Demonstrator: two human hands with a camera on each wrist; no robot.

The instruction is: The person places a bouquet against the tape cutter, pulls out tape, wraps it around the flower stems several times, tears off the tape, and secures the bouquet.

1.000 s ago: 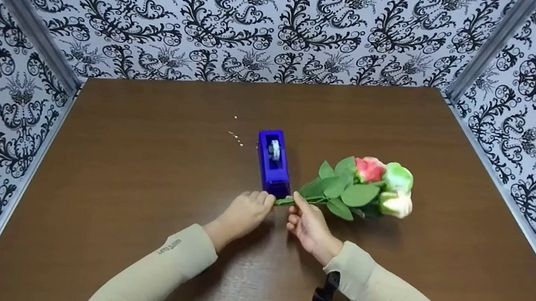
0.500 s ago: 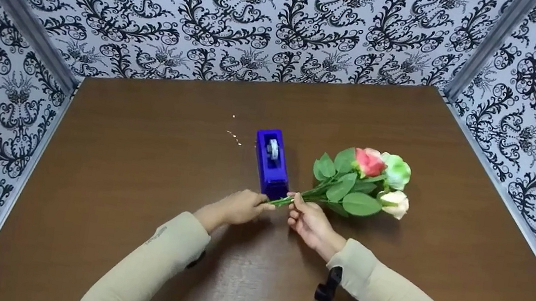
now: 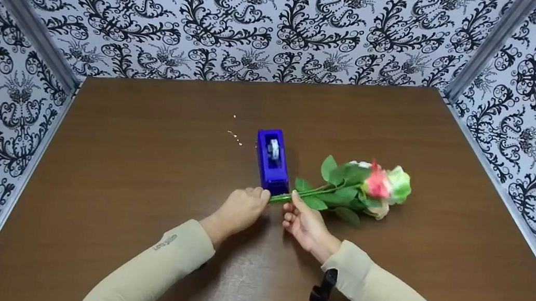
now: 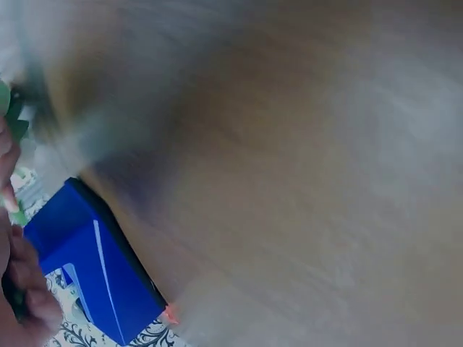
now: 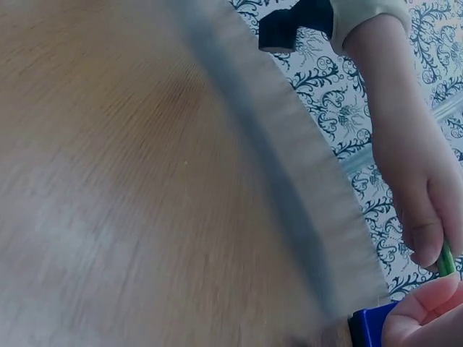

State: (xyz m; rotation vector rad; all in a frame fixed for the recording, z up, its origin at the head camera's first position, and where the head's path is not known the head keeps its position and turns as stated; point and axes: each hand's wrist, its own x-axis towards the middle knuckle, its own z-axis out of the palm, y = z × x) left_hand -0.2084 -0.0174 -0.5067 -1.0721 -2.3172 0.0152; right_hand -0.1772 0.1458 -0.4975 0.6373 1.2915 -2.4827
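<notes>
Green stems (image 3: 279,198) and leaves (image 3: 340,195); red, green-white and cream flowers (image 3: 379,181); blue tape dispenser (image 3: 274,173); brown bench (image 3: 158,145); beige sleeves (image 3: 181,248); white walls (image 3: 248,32) with black scrollwork.

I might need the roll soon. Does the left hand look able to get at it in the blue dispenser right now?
Probably not while the left hand grips the flower stems; freed, likely yes, since the blue dispenser stands just beyond and nothing covers the roll from above.

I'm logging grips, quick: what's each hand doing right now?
Left hand: closed, holding the flower stems near their cut ends.
Right hand: closed, pinching the same stems nearer the leaves.
</notes>
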